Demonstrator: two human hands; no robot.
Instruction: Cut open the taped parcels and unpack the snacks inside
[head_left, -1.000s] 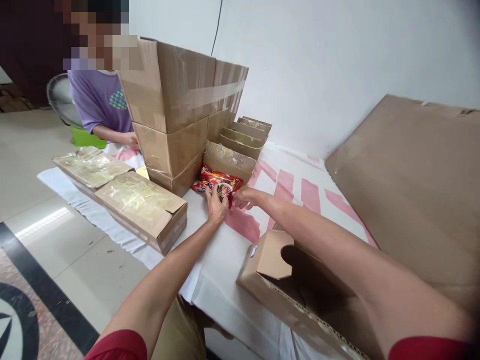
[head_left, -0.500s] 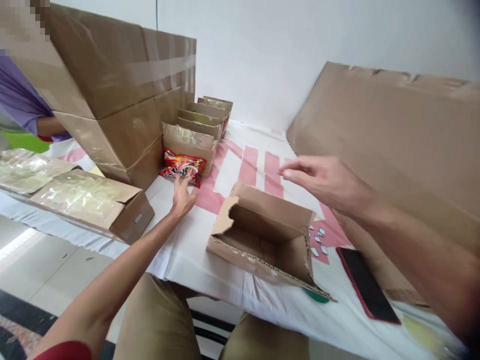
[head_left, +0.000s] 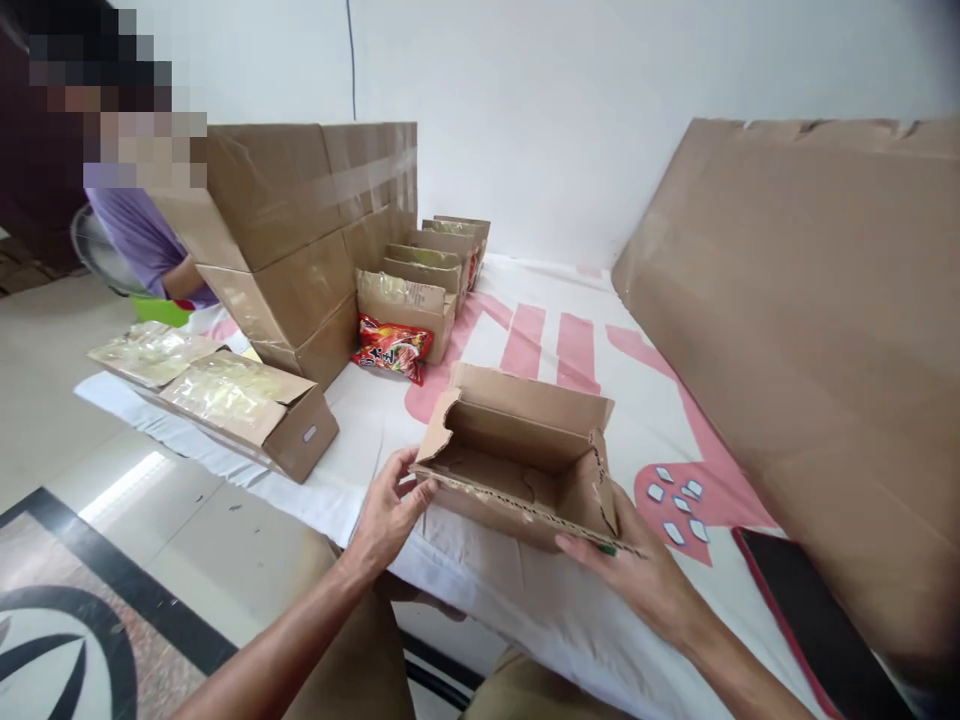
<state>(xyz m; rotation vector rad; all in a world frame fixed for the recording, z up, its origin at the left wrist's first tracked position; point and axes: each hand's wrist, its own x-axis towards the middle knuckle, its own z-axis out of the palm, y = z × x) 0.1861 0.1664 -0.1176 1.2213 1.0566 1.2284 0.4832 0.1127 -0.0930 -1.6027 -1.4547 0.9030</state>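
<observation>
Left hand point(head_left: 390, 505) grips the open box point(head_left: 487, 505) by its left front corner, right hand point(head_left: 626, 550) its right; box sits lower center. Probably light, stiffish, ragged rim may bend: hold low at ends. Red packet point(head_left: 394, 347) center-left; phone point(head_left: 814, 620) lower right.

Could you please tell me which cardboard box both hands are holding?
The open-topped cardboard box in the foreground: only it has the left hand and right hand at its ends.

Bare hands point(head_left: 388, 512), bare forearms point(head_left: 281, 625); trousers point(head_left: 366, 655) shadowed, probably khaki.
</observation>
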